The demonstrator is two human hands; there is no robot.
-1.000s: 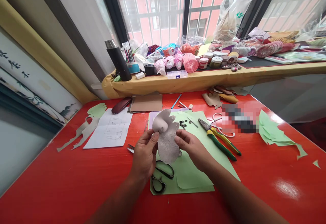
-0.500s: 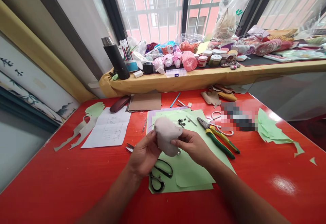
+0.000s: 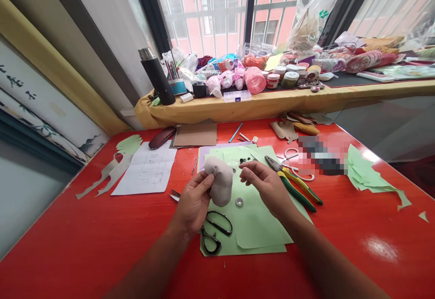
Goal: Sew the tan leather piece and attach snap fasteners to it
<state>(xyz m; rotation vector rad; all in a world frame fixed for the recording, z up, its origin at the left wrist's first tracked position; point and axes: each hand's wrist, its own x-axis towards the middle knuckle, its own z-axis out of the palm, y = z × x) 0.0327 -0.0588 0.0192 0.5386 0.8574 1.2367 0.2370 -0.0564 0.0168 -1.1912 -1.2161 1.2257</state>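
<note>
My left hand [image 3: 195,199] grips a white stuffed fabric piece [image 3: 222,185], rounded and slightly pinched in at its upper left, with the thumb on its near side. To the right of it, apart from the fabric, my right hand [image 3: 267,188] has its thumb and fingertips pinched together; whatever is between them is too small to make out. Below the hands lie green paper sheets [image 3: 261,231]. On them rest a round silvery bobbin-like disc [image 3: 239,202], several small black pieces [image 3: 242,160] and black-handled scissors [image 3: 219,224], whose middle is hidden by my left hand.
Pliers [image 3: 295,185] with green and yellow handles and white-handled scissors [image 3: 291,154] lie right of my right hand. A printed sheet [image 3: 144,170] is on the left of the red table [image 3: 84,244]. Jars [image 3: 273,80], yarn and a black flask [image 3: 158,77] crowd the window ledge.
My right hand has let go of the fabric piece and drawn off to the right. The left hand has turned the piece more upright. The silvery disc is now uncovered.
</note>
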